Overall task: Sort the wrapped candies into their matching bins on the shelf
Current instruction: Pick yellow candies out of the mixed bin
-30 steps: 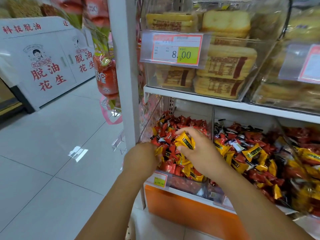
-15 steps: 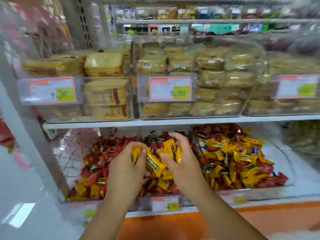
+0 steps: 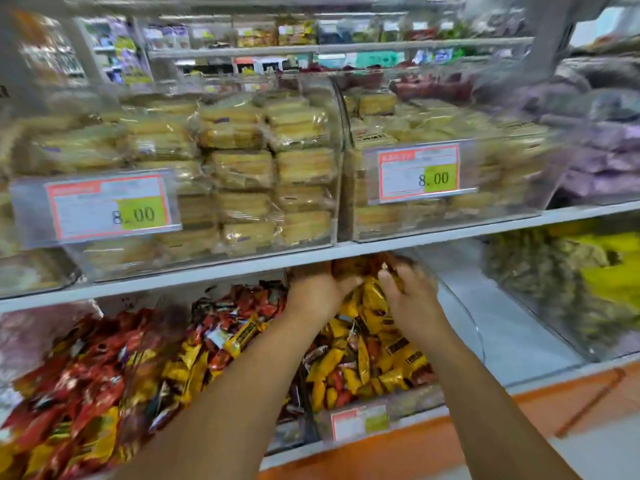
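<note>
Though blur hides their grip, both hands (image 3: pixel 367 292) reach over yellow candies (image 3: pixel 367 355), fingers loosely curled.

Both hands (image 3: pixel 367 292) over yellow candies (image 3: pixel 367 355) in bin (image 3: pixel 460 317).

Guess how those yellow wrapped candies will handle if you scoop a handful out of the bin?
The yellow wrapped candies have glossy, crinkled wrappers, so probably slippery; a few may slide out of a loose scoop. They look small and lie heaped loosely in the clear bin, so likely light and prone to shifting when pushed. Both hands, left hand and right hand, are cupped together, which suits that.
</note>
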Demonstrator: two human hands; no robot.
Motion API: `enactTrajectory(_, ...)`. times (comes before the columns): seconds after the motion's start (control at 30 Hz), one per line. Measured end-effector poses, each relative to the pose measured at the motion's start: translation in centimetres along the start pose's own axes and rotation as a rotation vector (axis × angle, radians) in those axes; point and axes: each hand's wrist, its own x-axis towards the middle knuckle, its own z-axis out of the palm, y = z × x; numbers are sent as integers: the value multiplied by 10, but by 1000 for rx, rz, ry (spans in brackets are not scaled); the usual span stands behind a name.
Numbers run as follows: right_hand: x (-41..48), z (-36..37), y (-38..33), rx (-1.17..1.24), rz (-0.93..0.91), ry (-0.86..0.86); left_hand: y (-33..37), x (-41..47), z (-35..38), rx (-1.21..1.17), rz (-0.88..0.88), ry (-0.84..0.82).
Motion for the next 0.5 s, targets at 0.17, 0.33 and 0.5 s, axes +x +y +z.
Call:
enactTrajectory(0.17,-15,-10,-16,37,-75,-45,-35,-29,-19,20,203,100)
enactTrajectory(0.33,-63,9,-69,-12,-296,-271,-103,-94,-48,-10,270,245)
enactTrajectory(0.5,-108,52,-130,-34,-484,-416,-196,-161,-81,-25,137,375)
